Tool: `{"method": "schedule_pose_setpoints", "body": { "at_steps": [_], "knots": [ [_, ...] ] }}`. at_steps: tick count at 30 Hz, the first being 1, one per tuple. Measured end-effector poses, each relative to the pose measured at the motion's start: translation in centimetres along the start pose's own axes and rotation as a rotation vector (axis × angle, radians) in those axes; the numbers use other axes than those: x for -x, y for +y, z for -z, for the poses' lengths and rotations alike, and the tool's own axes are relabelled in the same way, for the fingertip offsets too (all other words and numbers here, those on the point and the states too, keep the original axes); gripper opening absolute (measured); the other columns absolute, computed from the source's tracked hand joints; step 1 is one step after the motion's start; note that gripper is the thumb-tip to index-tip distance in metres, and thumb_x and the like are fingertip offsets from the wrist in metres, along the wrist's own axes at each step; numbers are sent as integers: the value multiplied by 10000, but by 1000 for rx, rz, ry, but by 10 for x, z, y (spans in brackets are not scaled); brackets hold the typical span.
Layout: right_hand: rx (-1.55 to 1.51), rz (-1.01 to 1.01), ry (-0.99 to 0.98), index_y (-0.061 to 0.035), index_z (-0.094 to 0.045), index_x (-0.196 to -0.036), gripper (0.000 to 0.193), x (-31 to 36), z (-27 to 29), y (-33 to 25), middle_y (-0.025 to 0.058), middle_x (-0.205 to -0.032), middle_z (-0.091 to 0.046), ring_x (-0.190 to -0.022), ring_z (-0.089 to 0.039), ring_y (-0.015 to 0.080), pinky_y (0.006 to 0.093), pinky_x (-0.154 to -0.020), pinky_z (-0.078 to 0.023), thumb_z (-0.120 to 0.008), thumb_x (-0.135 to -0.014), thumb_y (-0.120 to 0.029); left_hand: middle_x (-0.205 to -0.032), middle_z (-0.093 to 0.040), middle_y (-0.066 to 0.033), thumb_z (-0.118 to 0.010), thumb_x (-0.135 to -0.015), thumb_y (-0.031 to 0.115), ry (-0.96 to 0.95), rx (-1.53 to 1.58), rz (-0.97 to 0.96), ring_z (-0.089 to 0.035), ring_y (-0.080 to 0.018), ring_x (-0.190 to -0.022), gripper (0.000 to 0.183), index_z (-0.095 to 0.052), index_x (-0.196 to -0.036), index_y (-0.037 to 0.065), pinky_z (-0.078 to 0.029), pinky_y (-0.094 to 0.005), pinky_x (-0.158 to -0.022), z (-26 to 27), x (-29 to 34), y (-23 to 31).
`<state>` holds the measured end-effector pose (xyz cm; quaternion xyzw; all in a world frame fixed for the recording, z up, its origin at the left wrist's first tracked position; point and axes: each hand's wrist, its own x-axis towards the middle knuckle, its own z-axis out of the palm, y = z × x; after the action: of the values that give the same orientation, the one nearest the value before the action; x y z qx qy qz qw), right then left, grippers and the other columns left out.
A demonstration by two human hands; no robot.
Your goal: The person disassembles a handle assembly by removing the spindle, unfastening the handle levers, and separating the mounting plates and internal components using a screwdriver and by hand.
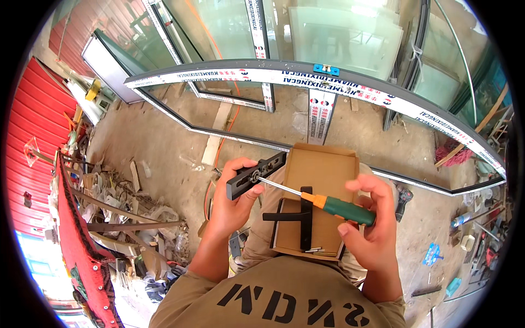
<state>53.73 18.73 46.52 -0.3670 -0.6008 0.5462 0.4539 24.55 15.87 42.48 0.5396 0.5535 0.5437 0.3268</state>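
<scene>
My left hand (232, 199) grips a black, slotted, bar-shaped metal fitting (257, 174), tilted up to the right. In my right hand (374, 224) is a screwdriver (344, 210) with a green handle and orange collar. Its fingers are loosely curled at the handle's butt end. The screwdriver's tip meets the round part near the fitting's middle. On my lap lies an open cardboard box (322, 167). A black T-shaped handle (306, 232) rests in it, beside several small metal screws or pins (317, 251) at the near edge.
Beyond the box stands a large window frame (219, 74) wrapped in printed film, with a blue clip (326, 69) on its top edge. A power drill (403, 199) sits on the floor at the right. Scrap and plastic (164, 229) pile up at left. An orange cord (237, 104) crosses the floor.
</scene>
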Motion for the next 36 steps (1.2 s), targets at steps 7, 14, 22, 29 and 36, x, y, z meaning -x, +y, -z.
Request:
{"method": "schedule_pose_setpoints", "body": {
  "at_steps": [7, 14, 22, 29, 36],
  "knots": [
    [-17, -38, 1, -36, -451, -1432, 623, 2, 0, 0, 136, -1250, -672, -856, -628, 106, 244, -682, -501, -742, -882, -7, -1066, -654, -26, -790, -970, 275, 8, -17, -18, -569, -85, -921, 509, -518, -1326, 32, -478, -246, -824, 0, -1, -2],
    [80, 38, 21, -37, -486, -1414, 556, 6, -2, 6, 135, -1180, -686, -821, -639, 118, 260, -679, -504, -725, -912, -24, -1073, -667, -37, -784, -974, 270, -7, -51, -9, -583, -98, -917, 494, -526, -1322, 32, -490, -261, -816, 3, 1, 0],
    [207, 44, 22, -38, -496, -1402, 521, 7, 0, 9, 101, -1059, -692, -769, -590, 80, 238, -632, -456, -728, -938, -90, -1065, -665, -43, -793, -965, 251, -15, -67, -12, -584, -103, -915, 478, -541, -1312, 40, -492, -263, -817, 4, 1, -3],
    [133, -6, 33, -34, -485, -1404, 564, 7, 3, 13, 85, -1035, -705, -727, -547, 82, 249, -647, -464, -761, -915, -93, -1082, -666, -44, -784, -973, 229, -40, -85, -19, -584, -101, -915, 459, -541, -1315, 44, -492, -261, -814, 4, 3, -3],
    [133, 27, 2, -34, -463, -1439, 647, 10, 6, 22, 101, -1364, -578, -802, -520, 75, 235, -675, -466, -788, -880, -64, -1084, -664, -39, -795, -962, 207, -42, -96, 1, -581, -97, -921, 464, -542, -1313, 41, -491, -256, -817, 5, 5, -3]
  ]
}}
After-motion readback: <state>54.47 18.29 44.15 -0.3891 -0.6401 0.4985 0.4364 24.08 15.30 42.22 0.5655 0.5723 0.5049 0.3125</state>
